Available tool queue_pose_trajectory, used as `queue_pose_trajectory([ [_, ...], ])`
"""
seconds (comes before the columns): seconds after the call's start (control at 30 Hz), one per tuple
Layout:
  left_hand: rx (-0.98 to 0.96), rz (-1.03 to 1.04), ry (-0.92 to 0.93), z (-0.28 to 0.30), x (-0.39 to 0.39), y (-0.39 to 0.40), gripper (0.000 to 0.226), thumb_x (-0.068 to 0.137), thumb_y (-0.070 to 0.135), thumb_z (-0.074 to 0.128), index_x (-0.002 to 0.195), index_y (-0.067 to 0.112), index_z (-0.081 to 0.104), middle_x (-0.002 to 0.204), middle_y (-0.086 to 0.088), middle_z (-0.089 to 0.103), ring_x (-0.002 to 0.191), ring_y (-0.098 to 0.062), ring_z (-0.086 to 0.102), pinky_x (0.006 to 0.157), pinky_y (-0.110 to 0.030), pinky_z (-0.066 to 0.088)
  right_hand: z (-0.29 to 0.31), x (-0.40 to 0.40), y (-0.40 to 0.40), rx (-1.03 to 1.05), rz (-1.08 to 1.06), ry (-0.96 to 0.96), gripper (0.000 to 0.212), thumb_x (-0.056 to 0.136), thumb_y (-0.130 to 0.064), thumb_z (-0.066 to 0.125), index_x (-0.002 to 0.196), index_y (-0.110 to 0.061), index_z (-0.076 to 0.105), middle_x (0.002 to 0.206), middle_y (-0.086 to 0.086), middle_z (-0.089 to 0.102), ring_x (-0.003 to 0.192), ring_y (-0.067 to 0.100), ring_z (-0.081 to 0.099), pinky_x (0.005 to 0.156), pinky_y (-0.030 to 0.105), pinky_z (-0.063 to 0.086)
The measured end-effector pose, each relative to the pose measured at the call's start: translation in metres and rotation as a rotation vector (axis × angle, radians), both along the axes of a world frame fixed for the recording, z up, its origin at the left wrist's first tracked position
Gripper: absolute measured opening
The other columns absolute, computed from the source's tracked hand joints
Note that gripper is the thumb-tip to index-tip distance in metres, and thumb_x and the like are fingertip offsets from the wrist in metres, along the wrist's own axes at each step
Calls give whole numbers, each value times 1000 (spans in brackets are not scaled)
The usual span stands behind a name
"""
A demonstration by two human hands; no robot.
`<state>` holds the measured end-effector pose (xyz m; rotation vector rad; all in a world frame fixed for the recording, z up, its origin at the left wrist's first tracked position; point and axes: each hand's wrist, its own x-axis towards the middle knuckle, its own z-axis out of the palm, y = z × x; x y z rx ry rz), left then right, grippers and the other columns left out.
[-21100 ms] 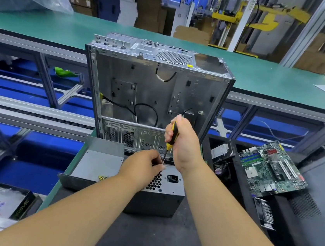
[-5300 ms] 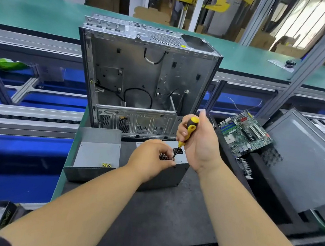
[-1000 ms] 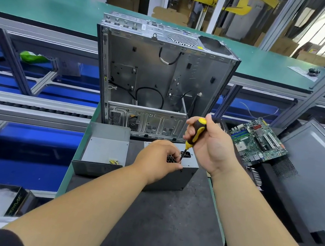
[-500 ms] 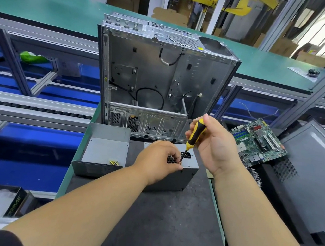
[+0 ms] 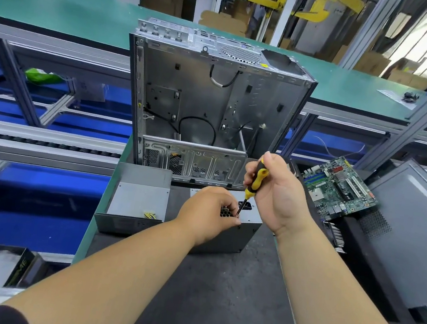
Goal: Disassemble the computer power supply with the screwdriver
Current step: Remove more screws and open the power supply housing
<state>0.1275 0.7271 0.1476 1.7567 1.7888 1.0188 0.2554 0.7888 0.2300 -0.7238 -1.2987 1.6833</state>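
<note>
Power supply: the grey metal power supply [image 5: 236,233] sits on a dark mat [image 5: 219,290] at the front of the bench, just before the open computer case [image 5: 213,103]; its honeycomb vent faces up
Screwdriver: a yellow-and-black screwdriver [image 5: 253,183] stands tilted, its tip down at the unit's top face beside the vent
Right hand: the right hand [image 5: 280,196] grips the handle, fingers curled round it
Left hand: the left hand [image 5: 209,210] grasps the unit's top edge, fingers curled over the vent
Beside it: a separated grey metal cover [image 5: 135,203] lies just left, yellow wires showing inside
Further out: a green motherboard [image 5: 337,188] rests to the right; a dark side panel [image 5: 416,238] leans beyond it; a green conveyor belt [image 5: 77,15] runs behind
</note>
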Motion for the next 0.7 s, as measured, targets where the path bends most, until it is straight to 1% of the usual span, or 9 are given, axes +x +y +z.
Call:
queue_pose_trajectory([
  [0.07,-5,2,-1,0,0,0,24,77,37,80,68,38,58,98,20,61,105,-4,50,91,-33,46,1,2,2,-21,6,19,24,89,-32,58,67,-24,66,77,2,62,68,20,56,71,32,50],
  [0.17,-14,-1,13,0,-1,0,23,78,39,79,69,39,58,99,21,61,104,-4,49,91,-32,46,1,4,4,-33,21,15,33,98,-32,52,77,-14,72,77,3,64,70,19,60,71,30,55],
  [0.23,-9,-4,17,0,-1,1,19,78,39,79,72,35,61,98,20,61,103,-5,50,90,-33,47,1,3,3,-59,35,40,43,105,-32,40,83,-8,68,72,3,60,66,17,55,71,30,51],
  [0.3,-7,-5,20,1,-1,1,18,78,38,79,73,34,62,98,19,62,102,-5,50,90,-33,47,1,0,1,-87,36,54,51,108,-35,30,85,-5,64,64,2,51,60,15,45,66,27,43],
  [0.4,-9,-9,32,2,-1,0,20,78,39,79,72,35,60,97,19,61,101,-4,49,89,-32,47,1,-5,-2,-89,28,56,56,108,-41,24,85,-5,61,60,1,42,57,14,37,59,25,36],
  [0.47,-8,-13,37,2,-1,0,21,78,39,79,71,36,59,97,20,61,101,-4,49,89,-32,47,1,-6,-4,-72,35,57,52,106,-45,27,84,-8,57,60,1,39,57,13,34,58,24,34],
  [0.57,-1,-15,24,2,-1,0,23,78,37,79,69,38,58,97,20,61,103,-4,50,91,-32,46,1,-4,-4,-39,37,47,28,101,-36,43,83,-15,47,63,0,42,59,15,37,62,27,35],
  [0.63,2,-11,22,1,-1,0,24,78,38,79,68,39,57,97,20,61,103,-5,50,90,-34,47,0,-1,-2,-34,22,37,23,96,-34,49,81,-17,44,67,2,49,61,18,43,64,28,41],
  [0.7,4,-7,30,1,-1,0,25,77,38,79,68,40,56,96,20,61,102,-5,50,89,-34,47,0,2,1,-56,13,53,22,94,-32,54,80,-15,49,74,4,57,65,20,52,67,30,47],
])
